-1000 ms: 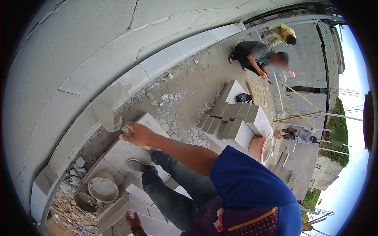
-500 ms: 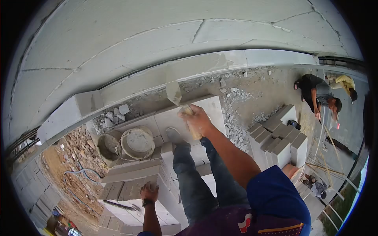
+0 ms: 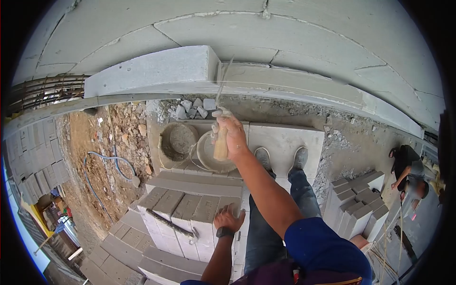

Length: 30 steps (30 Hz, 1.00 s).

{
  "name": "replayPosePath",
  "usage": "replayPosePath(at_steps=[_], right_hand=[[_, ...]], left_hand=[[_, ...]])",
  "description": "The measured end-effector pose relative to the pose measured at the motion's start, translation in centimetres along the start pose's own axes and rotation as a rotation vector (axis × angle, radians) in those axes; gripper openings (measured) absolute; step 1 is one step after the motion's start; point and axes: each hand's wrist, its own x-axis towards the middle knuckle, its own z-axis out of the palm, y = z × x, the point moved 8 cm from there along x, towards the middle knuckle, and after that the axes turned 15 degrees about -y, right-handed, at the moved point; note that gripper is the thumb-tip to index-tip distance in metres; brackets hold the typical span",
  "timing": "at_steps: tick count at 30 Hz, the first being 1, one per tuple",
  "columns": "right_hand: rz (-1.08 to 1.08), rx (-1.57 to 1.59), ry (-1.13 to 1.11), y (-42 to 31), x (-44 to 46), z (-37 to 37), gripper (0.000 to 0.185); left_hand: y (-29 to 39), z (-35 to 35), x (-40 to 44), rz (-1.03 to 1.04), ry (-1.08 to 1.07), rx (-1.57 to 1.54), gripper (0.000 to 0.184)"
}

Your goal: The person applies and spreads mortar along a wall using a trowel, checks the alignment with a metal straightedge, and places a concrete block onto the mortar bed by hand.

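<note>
My right hand [image 3: 232, 135] is closed around the wooden handle of a trowel [image 3: 221, 145]. The thin blade points up and shows edge-on, beside the end of a pale block [image 3: 156, 71] on the low wall. Whether it touches the block I cannot tell. A grey mortar layer [image 3: 266, 78] runs along the wall top to the right. My left hand [image 3: 229, 218], with a watch on its wrist, rests fingers spread on a stack of blocks [image 3: 183, 206]. Below my right hand stands a bucket [image 3: 209, 159], partly hidden by hand and trowel.
Another bucket [image 3: 178, 142] stands to the left. A dark bar-like tool [image 3: 171, 223] lies on the block stack. My feet are on a block platform [image 3: 285, 135]. Rubble and a blue hose [image 3: 114, 159] lie left. Another person [image 3: 411, 171] crouches at right, near more stacked blocks [image 3: 356, 204].
My view has swung left along the wall. The trowel has gone from broad-side over the mortar to edge-on near the block's end. My left hand stays on the stack.
</note>
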Motion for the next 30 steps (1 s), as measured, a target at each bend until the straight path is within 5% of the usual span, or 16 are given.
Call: replayPosePath(at_steps=[6,15,18,21,24,27,30], right_hand=[[0.071,-0.078,0.042,1.1,2.3,2.0,0.021],[0.305,-0.227,0.0,4.6,-8.0,1.0,0.02],[0.15,-0.527,0.053,4.9,-8.6,-1.2,0.025],[-0.069,-0.861,0.311,5.4,-5.6,-5.5,0.05],[-0.146,-0.709,0.375,2.2,-1.5,-2.6,0.063],[-0.272,-1.164,0.54,2.2,2.6,-1.8,0.065],[-0.396,-1.303,0.607,3.8,4.8,1.0,0.068]], left_hand=[[0.1,-0.4,-0.1,0.03,0.021,-0.004,0.056],[0.6,-0.6,-0.1,0.026,-0.044,0.022,0.056],[0.6,-0.4,0.0,0.028,-0.041,0.064,0.056],[0.7,-0.5,0.0,0.018,-0.062,0.038,0.055],[0.6,-0.2,0.0,0.014,-0.076,0.032,0.056],[0.4,0.1,0.2,0.007,-0.096,0.052,0.056],[-0.7,1.4,0.3,0.011,-0.132,0.064,0.054]])
